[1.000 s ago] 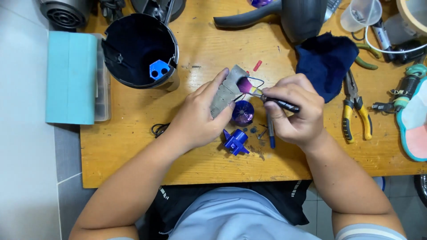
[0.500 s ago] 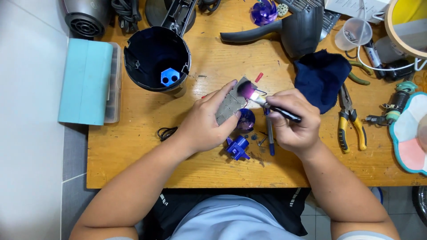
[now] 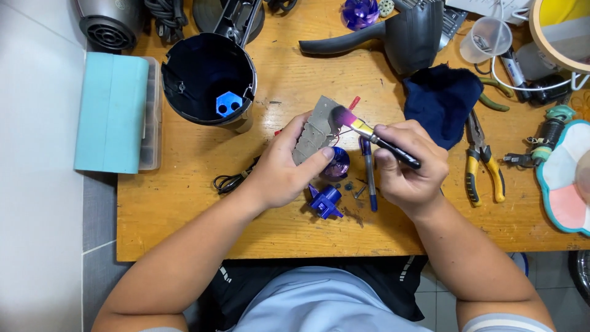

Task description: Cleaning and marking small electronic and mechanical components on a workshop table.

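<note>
Head view: left hand (image 3: pixel 279 169) grips grey board (image 3: pixel 314 128) upright; right hand (image 3: pixel 409 166) pinches brush (image 3: pixel 375 135), bristles pointing upper-left

A cluttered wooden workbench (image 3: pixel 184 227): a dark round housing (image 3: pixel 208 79) with a blue hexagonal piece (image 3: pixel 228 103) inside stands beside a teal box (image 3: pixel 112 112). Further back lie a black dryer body (image 3: pixel 413 34), a purple fan wheel (image 3: pixel 359 12) and a clear cup (image 3: pixel 485 40). A navy cloth (image 3: pixel 442 101) sits near yellow-handled pliers (image 3: pixel 483 166). Small blue parts (image 3: pixel 326 201) and what may be screws (image 3: pixel 354 189) dot the front.
</note>
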